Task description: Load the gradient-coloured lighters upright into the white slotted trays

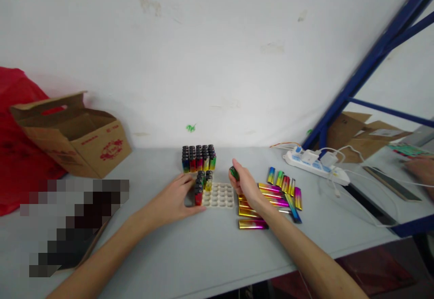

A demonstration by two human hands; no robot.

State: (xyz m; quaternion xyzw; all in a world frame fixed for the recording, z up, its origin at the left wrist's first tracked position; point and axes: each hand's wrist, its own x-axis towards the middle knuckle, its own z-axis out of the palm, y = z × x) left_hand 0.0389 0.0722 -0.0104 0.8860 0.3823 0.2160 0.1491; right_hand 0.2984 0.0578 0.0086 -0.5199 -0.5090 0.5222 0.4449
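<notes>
A pale tray with round holes [220,196] lies in the middle of the grey table. Several upright lighters [198,190] fill its left end. My left hand [176,199] is curved around that end, thumb along the front edge and fingers at the back left. Raised just beyond the tray's right side, my right hand [247,183] is closed on a lighter [234,172] with a dark green end showing. Under and beside my right forearm lie several shiny gold, purple and blue metallic lighters [252,224]. Behind the tray stands a block of upright multicoloured lighters [198,158].
An open cardboard box [98,147] and a red bag [16,122] are at the left. At the right, a white power strip [317,168] with cables lies near a blue metal frame [359,77]. Another person's blurred hand [420,172] shows at the far right.
</notes>
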